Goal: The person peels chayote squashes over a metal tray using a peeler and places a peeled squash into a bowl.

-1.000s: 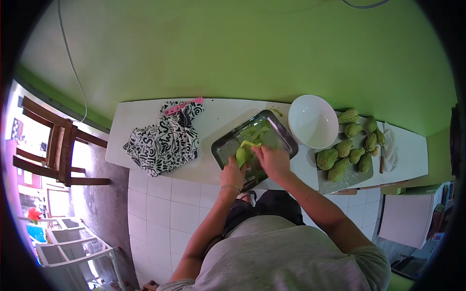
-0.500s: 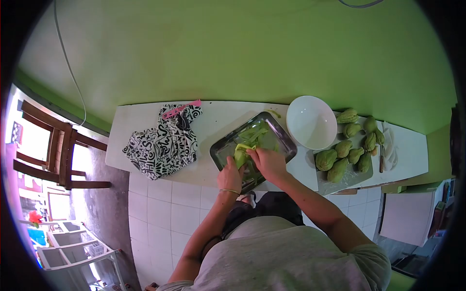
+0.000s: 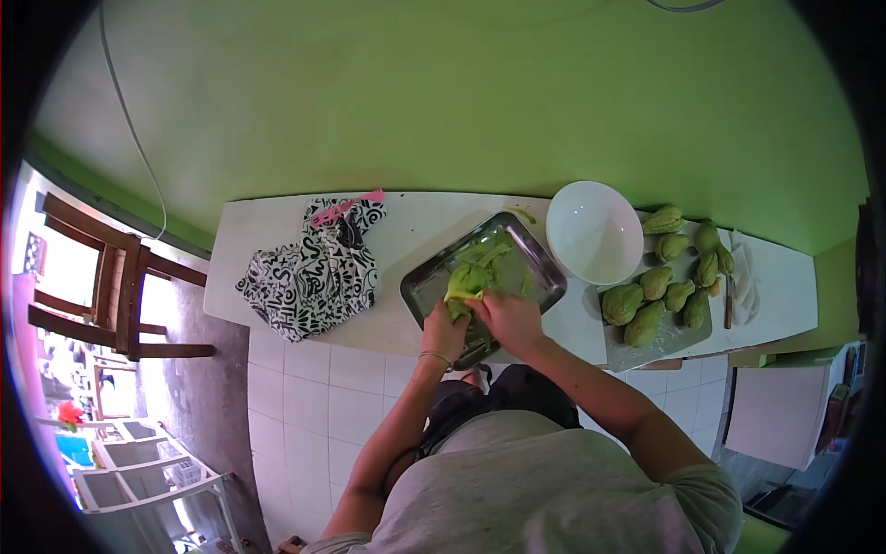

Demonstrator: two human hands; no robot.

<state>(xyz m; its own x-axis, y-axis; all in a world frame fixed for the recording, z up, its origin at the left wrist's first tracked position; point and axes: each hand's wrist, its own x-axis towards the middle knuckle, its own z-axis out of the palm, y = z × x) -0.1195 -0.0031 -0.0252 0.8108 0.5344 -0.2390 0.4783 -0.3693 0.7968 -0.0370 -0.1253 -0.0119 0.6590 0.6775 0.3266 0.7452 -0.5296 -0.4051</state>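
Observation:
Over the lower part of a metal tray [image 3: 544, 263], my left hand [image 3: 444, 334] is closed round a green vegetable [image 3: 459, 309]. My right hand [image 3: 507, 319] is closed beside it, its fingertips at a yellow-green peeler [image 3: 461, 296] that lies against the vegetable. The peeler is partly hidden by my fingers. Green peels [image 3: 484, 255] lie in the tray just beyond my hands.
A white bowl [image 3: 594, 233] stands right of the tray. Several green vegetables [image 3: 643, 325] lie farther right, near a knife [image 3: 728, 303] and a white cloth [image 3: 746, 286]. On the left is a black-and-white patterned cloth [image 3: 323, 268] with a pink strip [image 3: 346, 209]. A wooden chair [image 3: 129, 295] stands at the far left.
My right hand has moved down and closer to my left hand, along with the peeler. More green peel now shows just above the vegetable.

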